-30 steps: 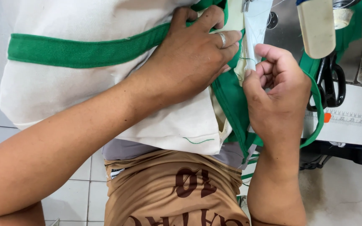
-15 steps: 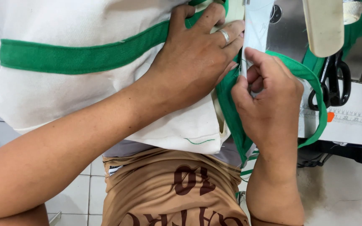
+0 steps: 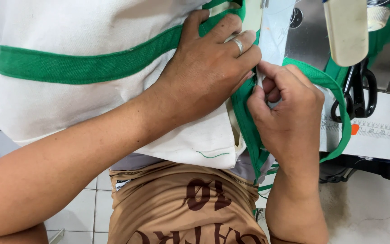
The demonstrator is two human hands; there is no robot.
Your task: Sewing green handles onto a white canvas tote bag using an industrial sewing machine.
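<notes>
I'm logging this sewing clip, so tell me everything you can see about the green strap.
The green strap is a woven-looking fabric band stitched across a cream cloth bag. It runs level from the left, climbs under the left hand, then turns down along the bag's edge, where the right hand pinches it. A loose loop arcs around that hand.

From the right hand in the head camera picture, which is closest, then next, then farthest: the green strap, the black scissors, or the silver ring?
1. Green fabric strap, pinched in the right hand.
2. Silver ring, on the left hand, up-left.
3. Black-handled scissors, off to the right on the machine table.
</notes>
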